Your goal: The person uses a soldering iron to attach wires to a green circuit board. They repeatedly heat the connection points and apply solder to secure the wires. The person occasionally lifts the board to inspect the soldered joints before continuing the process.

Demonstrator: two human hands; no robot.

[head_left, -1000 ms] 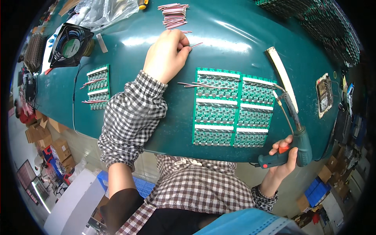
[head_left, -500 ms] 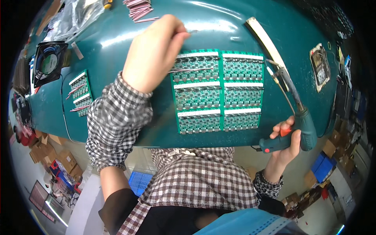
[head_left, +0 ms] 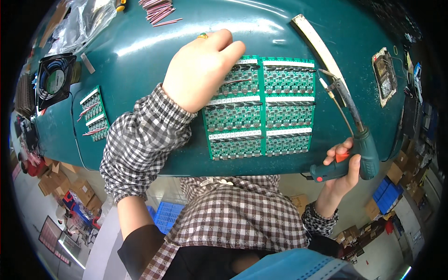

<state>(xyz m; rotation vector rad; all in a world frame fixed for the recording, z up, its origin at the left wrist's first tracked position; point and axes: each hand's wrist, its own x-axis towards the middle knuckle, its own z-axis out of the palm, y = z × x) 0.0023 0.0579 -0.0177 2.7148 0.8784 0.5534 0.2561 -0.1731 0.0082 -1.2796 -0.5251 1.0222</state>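
Observation:
My right hand is wrapped round the pistol grip of a dark green soldering gun with a red trigger. The gun's long metal barrel points away from me, its tip just right of the circuit board panels. These green panels lie flat side by side, with white strips and rows of black wires. My left hand, a ring on one finger, is closed over the far left corner of the left panel. Its fingertips are hidden, and so is anything in them. Short reddish and white wires lie across that panel beside the hand.
Beyond my left hand lies a bundle of pinkish wires. A black fan and a smaller board with wires sit at the left. A pale curved bar lies behind the gun, and a worn metal tray stands at the right.
My left hand has shifted right and slightly nearer, over the left panel's far corner. My right hand and the soldering gun have barely moved.

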